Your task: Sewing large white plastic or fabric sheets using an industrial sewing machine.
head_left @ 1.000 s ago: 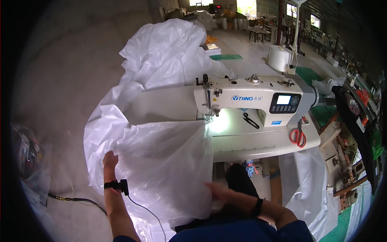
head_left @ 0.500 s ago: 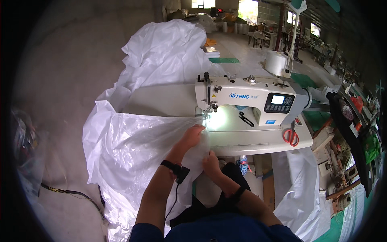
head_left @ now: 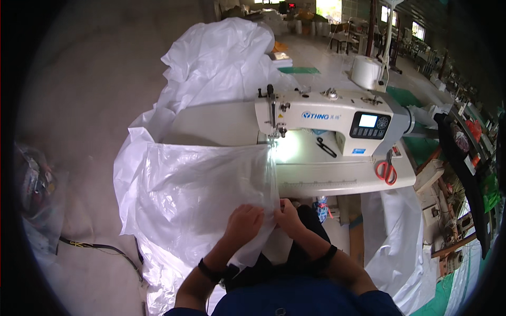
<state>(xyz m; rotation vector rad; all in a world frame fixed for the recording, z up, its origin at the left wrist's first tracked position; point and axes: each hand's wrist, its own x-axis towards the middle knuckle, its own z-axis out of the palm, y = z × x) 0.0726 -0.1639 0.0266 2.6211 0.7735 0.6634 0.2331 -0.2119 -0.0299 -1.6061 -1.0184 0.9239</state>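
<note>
A large sheet of translucent white plastic (head_left: 200,181) is spread over the left of the sewing machine table, its right edge running from under the needle down toward my body. My left hand (head_left: 245,224) lies on the sheet near the table's front edge, fingers stretched over it. Just to its right, my right hand (head_left: 287,217) pinches the sheet's right edge. The white sewing machine (head_left: 321,116) stands beyond both hands, its lamp lit beside the needle. The sheet's edge reaches the presser foot (head_left: 272,143).
Black thread snips (head_left: 326,147) lie under the machine arm, and red-handled scissors (head_left: 386,171) rest at the table's right. A white thread cone (head_left: 366,72) stands behind. More plastic is heaped at the far left of the table (head_left: 216,124). A cable (head_left: 105,246) crosses the floor.
My left hand has drawn back from beside the needle to the sheet's near part. My right hand stays at the sheet's edge, and the view has shifted slightly.
</note>
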